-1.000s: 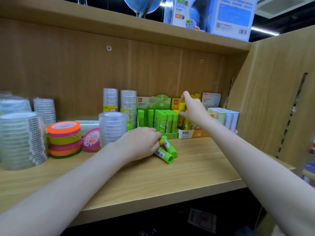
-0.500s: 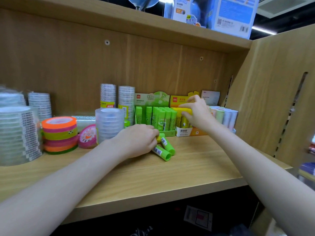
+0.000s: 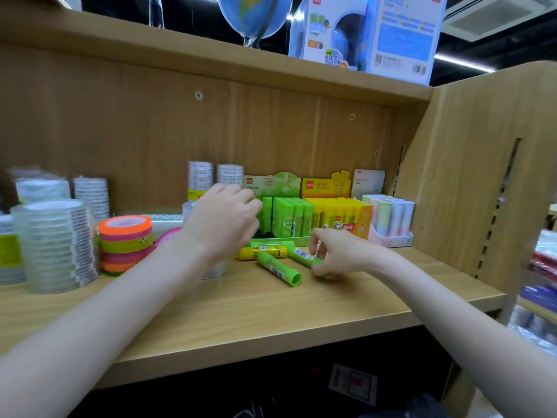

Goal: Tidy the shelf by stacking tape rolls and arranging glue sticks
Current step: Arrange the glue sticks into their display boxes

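At the back of the wooden shelf (image 3: pixel 271 312) three open cardboard display trays stand side by side. The green display tray (image 3: pixel 280 236) holds green glue sticks standing upright in rows, with a gap at its left end. Touching its right side, the yellow-and-orange display tray (image 3: pixel 361 220) is packed with upright yellow glue sticks. Beside that, the pale pink display tray (image 3: pixel 391 238) holds pastel-coloured sticks standing upright.

In front of the green tray four loose glue sticks lie on the shelf: a yellow glue stick (image 3: pixel 262 253), a green glue stick (image 3: pixel 278 268) pointing toward the shelf edge, a second green one (image 3: pixel 266 243) lying along the tray's front, and a third green stick (image 3: pixel 301 256) under the right hand.

To the left stand stacks of clear tape rolls (image 3: pixel 54 242), a stack of orange, pink and yellow-green tape rolls (image 3: pixel 125 242), and taller clear stacks (image 3: pixel 215 176) against the back wall.

The left hand (image 3: pixel 221 221), which a second ago rested low on the loose sticks, has risen to the left end of the green tray; its fingers are curled, and what they hold cannot be told. The right hand (image 3: pixel 340 251) has left the yellow tray, where it was seating a stick, and now pinches the end of the third green stick on the shelf. The yellow tray now looks full.
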`<action>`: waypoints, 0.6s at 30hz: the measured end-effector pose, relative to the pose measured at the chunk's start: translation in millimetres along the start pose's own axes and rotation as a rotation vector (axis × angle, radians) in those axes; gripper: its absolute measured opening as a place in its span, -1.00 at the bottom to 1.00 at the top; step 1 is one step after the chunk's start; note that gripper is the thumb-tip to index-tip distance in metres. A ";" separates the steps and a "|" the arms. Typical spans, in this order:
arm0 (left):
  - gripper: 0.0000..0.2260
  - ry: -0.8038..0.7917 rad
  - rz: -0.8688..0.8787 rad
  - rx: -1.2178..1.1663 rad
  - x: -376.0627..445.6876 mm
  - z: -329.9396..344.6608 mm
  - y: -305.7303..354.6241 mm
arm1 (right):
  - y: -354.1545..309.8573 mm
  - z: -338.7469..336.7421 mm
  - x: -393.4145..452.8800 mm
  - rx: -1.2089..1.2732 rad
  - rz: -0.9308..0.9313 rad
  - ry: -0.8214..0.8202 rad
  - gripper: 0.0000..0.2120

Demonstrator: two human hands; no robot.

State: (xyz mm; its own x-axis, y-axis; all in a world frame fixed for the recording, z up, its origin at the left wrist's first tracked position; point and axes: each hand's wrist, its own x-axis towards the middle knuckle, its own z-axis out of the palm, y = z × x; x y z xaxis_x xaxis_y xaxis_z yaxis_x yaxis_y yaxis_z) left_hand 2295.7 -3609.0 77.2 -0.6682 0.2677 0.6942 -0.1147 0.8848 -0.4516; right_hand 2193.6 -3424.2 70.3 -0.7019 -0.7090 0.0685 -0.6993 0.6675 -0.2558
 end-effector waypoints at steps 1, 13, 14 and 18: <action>-0.70 -0.004 -0.029 0.012 -1.4 0.2 -5.7 | -0.3 1.5 -0.3 -0.056 -0.011 0.024 -0.78; -0.83 0.038 -0.248 0.003 1.2 -0.2 -17.3 | -42.0 -30.5 81.6 0.176 -0.291 0.749 -0.85; -0.83 0.035 -0.244 0.000 1.0 -0.5 -17.1 | -44.0 -25.2 91.1 0.114 -0.294 0.709 -0.85; -0.83 0.044 -0.250 0.001 0.5 1.7 -17.7 | -45.3 -6.4 112.4 -0.002 -0.278 0.625 -0.84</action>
State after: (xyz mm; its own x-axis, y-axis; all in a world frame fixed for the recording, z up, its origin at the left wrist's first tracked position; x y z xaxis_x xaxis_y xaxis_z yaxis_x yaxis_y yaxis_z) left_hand 2296.1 -3625.1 84.6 -0.5864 0.0569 0.8080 -0.2728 0.9254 -0.2632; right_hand 2145.5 -3532.7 95.8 -0.4425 -0.5901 0.6753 -0.8645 0.4809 -0.1462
